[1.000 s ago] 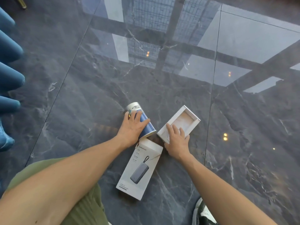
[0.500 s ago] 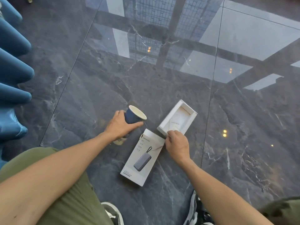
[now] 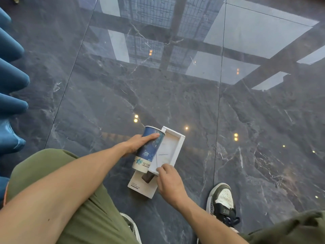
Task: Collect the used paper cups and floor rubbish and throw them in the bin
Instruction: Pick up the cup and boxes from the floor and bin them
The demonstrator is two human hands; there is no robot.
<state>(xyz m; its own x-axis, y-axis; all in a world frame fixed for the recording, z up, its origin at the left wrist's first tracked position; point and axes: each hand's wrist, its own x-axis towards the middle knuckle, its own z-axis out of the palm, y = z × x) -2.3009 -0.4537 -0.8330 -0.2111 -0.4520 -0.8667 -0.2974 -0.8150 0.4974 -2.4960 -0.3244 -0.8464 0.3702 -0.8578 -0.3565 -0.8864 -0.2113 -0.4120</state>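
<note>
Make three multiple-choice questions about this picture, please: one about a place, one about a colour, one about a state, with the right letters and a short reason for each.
1. Where is the printed box lid?
A. on the floor
B. on a chair
C. in a bin

2. Which colour is most of the paper cup?
A. red
B. blue
C. yellow

3. What does the right hand do?
A. hangs free
B. rests flat on the floor
C. pinches the white box tray

Answers: 1 A, it lies flat on the dark floor; 2 B, blue with a white base; 3 C, the fingertips grip the tray's near edge, while the left hand holds the cup.
</note>
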